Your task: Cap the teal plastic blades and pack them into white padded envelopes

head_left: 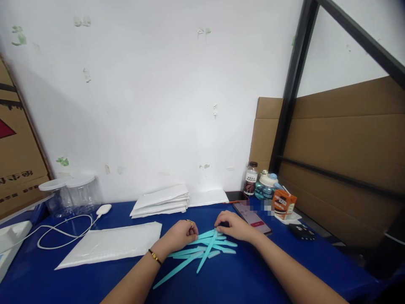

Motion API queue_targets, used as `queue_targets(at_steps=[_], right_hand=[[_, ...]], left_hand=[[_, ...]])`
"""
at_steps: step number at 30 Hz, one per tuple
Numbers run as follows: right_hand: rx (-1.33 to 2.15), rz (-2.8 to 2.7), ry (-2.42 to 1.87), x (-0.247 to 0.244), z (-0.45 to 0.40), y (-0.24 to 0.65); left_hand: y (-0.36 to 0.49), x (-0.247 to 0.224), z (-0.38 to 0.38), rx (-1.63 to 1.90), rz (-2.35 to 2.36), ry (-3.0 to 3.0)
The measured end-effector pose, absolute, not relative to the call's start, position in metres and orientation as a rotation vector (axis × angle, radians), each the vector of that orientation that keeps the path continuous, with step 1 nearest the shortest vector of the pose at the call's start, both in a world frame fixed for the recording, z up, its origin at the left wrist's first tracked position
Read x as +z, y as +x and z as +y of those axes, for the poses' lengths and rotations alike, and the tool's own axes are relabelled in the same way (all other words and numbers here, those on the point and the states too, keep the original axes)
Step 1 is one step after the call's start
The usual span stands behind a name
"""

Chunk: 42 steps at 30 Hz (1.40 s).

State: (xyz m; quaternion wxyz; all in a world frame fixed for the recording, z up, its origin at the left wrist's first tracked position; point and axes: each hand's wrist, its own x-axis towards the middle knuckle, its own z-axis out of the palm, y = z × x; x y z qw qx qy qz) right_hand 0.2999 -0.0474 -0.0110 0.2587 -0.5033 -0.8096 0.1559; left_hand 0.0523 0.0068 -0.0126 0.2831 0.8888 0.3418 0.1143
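Observation:
Several slim turquoise eyebrow razors (181, 267) lie in a loose, crisscrossed pile on the blue table (253, 270). At the pile's left side is my left hand (179, 236), its fingers curled together at the end of an eyebrow razor; the exact hold is partly hidden. My right hand (234, 226) pinches the upper end of another eyebrow razor (207, 252), which slants down to the left across the others. Left of my hands lies a flat white padded envelope (110, 245).
Stacked white envelopes (161, 200) rest by the wall. Behind my right hand lie a phone (253, 217), a brown-capped bottle (251, 179), a blue jug (265, 188) and an orange carton (284, 202). At left are clear jars (82, 196), a white cable (66, 228) and a power strip (12, 245).

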Motion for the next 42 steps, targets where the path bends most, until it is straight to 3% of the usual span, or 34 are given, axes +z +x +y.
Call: queue_targets(at_steps=[9,13,28,36,42], right_hand=[[0.669,-2.254,-1.415,0.002,-0.011,0.295],[0.566,-1.997,-1.419,-0.01,-0.006,0.289],[0.487,-1.973,-1.542,-0.021,-0.004,0.303],[0.726,-2.15,-1.55,-0.017,-0.017,0.308],[0.64,-2.179,-1.467,-0.023,-0.014,0.29]], left_hand=[[0.041,-0.012,0.023,0.339,1.067,2.399],[0.03,-0.012,0.032,0.47,1.176,2.39],[0.025,-0.02,0.051,0.565,1.445,2.482],[0.04,-0.014,0.03,0.537,1.148,2.455],[0.048,-0.02,0.028,0.371,1.119,2.439]])
